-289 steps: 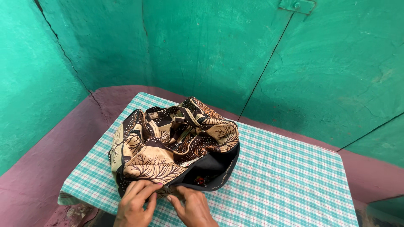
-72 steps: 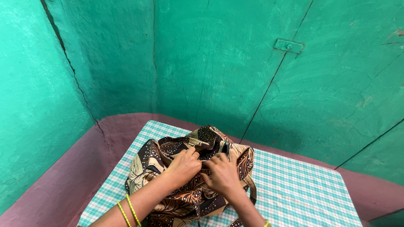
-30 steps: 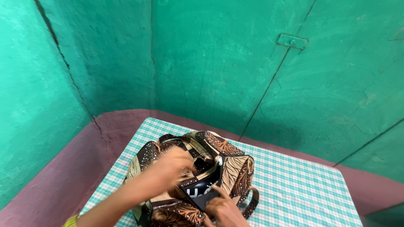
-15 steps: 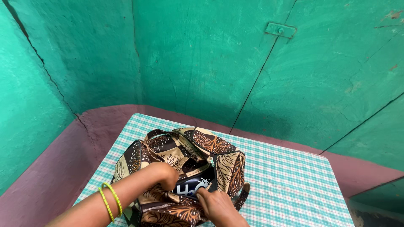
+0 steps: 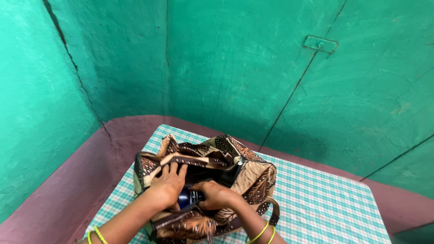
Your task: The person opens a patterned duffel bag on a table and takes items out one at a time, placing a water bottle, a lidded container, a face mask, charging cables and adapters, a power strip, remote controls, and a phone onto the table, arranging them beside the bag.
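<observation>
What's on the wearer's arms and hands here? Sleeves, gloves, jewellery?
Both forearms are bare, with no sleeves or gloves. The left wrist carries two thin yellow-green bangles, and the right wrist has a matching pair. No rings or watch show on the left hand or right hand.

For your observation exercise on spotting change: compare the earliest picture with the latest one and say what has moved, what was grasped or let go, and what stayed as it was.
Both hands moved from the bag's near edge up into its mouth. The left hand now lies flat on the opened patterned bag; the right hand grips a dark blue item inside. The bag's top, earlier folded over, is spread open. The bag remains on the checked tablecloth.
</observation>
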